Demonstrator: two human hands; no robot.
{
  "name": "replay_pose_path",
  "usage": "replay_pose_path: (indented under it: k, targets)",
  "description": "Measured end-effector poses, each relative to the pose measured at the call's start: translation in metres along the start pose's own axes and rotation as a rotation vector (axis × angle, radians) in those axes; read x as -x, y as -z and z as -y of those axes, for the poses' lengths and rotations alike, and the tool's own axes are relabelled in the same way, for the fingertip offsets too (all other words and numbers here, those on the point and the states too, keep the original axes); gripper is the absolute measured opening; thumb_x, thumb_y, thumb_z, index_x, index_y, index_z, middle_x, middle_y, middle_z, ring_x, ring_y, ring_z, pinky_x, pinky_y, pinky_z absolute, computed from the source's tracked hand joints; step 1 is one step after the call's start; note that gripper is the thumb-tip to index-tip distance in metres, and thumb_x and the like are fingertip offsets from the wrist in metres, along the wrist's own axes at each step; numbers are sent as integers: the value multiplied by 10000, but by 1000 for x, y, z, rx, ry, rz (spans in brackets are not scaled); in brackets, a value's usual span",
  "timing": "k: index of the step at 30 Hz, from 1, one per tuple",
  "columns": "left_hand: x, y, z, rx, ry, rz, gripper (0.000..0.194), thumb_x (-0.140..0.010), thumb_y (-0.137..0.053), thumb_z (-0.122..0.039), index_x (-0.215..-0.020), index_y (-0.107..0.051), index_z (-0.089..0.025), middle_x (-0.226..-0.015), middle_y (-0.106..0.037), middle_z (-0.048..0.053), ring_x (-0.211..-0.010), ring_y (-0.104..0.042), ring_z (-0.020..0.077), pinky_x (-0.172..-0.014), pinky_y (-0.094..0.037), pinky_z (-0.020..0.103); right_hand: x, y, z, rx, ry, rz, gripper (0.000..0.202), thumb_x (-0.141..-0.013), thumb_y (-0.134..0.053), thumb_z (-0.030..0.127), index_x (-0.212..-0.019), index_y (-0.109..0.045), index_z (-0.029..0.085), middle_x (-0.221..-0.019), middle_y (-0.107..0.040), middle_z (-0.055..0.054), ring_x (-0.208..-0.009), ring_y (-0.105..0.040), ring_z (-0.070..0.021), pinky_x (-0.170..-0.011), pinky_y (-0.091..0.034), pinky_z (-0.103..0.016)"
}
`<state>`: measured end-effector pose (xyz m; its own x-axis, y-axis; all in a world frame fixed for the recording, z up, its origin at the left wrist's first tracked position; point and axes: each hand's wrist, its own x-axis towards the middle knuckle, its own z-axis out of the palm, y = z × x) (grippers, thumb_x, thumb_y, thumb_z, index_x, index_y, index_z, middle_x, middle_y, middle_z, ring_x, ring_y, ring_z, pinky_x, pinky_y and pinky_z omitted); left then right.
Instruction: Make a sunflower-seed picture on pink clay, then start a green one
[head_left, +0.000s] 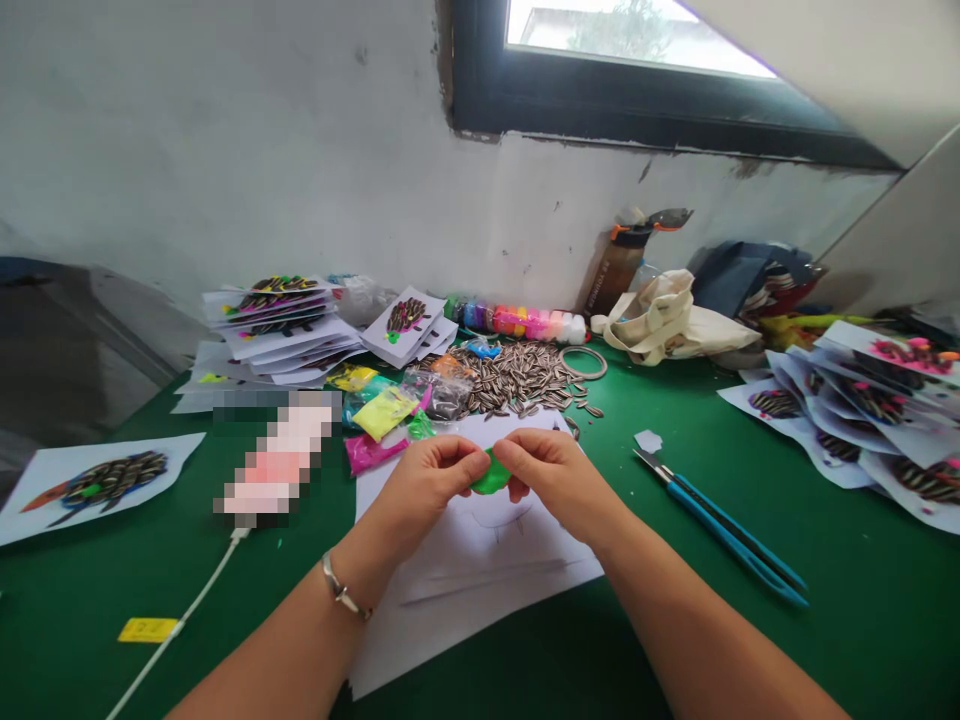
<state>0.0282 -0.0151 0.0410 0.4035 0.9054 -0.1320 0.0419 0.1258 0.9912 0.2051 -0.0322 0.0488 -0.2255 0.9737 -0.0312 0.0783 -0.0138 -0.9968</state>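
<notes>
Between my two hands is a flattened piece of bright green modelling clay (491,478). My left hand (442,472) pinches its left side with thumb and fingers. From the other side, my right hand (544,475) pinches it as well, thumbs close together. Below the hands lies a stack of white paper (457,600) with a faint pencil drawing on the top sheet. Just beyond are small packets of coloured clay, among them a yellow packet (384,412) and a magenta packet (371,452). A heap of striped sunflower seeds (517,375) spreads behind the paper.
Blue-handled scissors or tweezers (720,525) lie at right. Seed-covered pictures are piled at left (289,325) and right (862,400). A pixelated pinkish object (281,455) with a white cable (187,610) rests at left. A brown bottle (619,265) and cloth bag (660,320) stand by the wall.
</notes>
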Motion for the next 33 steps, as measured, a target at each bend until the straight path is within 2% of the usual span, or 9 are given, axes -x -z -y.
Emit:
replay_pose_path:
  k: [4, 9, 11, 13, 17, 20, 24, 27, 33]
  targets:
    - [2, -2, -3, -83, -79, -54, 270, -810, -669, -409, -742, -658, -148, -688, -602, 0, -663, -511, 131, -610, -396, 244, -2, -2, -3, -68, -35, -2, 312, -849, -631, 428, -688, -648, 161, -557, -582, 25, -518, -523, -87, -545, -399, -225]
    - [3, -5, -4, -245, -138, -182, 291, -840, -622, -424, -727, -637, -156, -639, -571, -12, -608, -476, 126, -555, -364, 242, -4, -2, -10, -239, -217, 59, 329, -777, -700, 476, -733, -637, 156, -627, -639, -4, -487, -527, -81, -489, -365, -216]
    - [3, -5, -3, -239, -162, -198, 318, -833, -633, -450, -716, -637, -154, -642, -572, -10, -619, -490, 129, -561, -379, 242, -3, -4, -12, -274, -248, 86, 321, -746, -733, 456, -734, -640, 150, -622, -638, -6, -478, -521, -78, -495, -374, -219]
    - [3, -6, -2, -166, -177, -178, 354, -827, -638, -500, -779, -655, -150, -691, -609, 5, -666, -537, 146, -598, -421, 249, -3, -6, -12, -296, -226, 85, 300, -721, -758, 424, -720, -645, 146, -592, -623, 2, -472, -512, -77, -506, -386, -224]
    - [3, -5, -1, -12, -153, -132, 523, -837, -588, -613, -1107, -630, -167, -832, -675, 30, -745, -599, 166, -672, -474, 273, -3, -6, -10, -296, -141, 55, 256, -741, -744, 389, -739, -674, 143, -601, -620, 3, -494, -512, -79, -518, -392, -226]
    - [2, -3, -1, 1, -131, -58, 450, -832, -618, -585, -974, -669, -161, -799, -673, 28, -717, -595, 151, -655, -457, 258, -4, -4, -9, -286, -88, 47, 237, -773, -718, 379, -772, -691, 143, -650, -634, -8, -522, -517, -82, -515, -388, -222]
    - [0, -3, -5, 6, -65, -39, 261, -798, -717, -409, -797, -663, -154, -723, -647, 7, -684, -578, 138, -631, -437, 248, -4, -1, -8, -273, -86, 48, 296, -817, -668, 427, -722, -663, 147, -653, -636, -14, -512, -518, -77, -507, -377, -219]
    - [1, -4, -6, 21, -62, -34, 208, -793, -723, -350, -789, -665, -151, -729, -644, 6, -702, -576, 139, -650, -440, 253, -5, 0, -9, -259, -123, 41, 307, -800, -681, 440, -704, -645, 150, -625, -629, -5, -489, -514, -73, -501, -376, -217]
    - [0, -1, -1, 109, -59, 14, 211, -788, -740, -333, -882, -680, -154, -790, -649, 12, -731, -560, 138, -681, -437, 262, -2, 2, -7, -217, -120, 36, 273, -767, -711, 389, -673, -586, 166, -565, -600, 23, -480, -483, -68, -479, -359, -201]
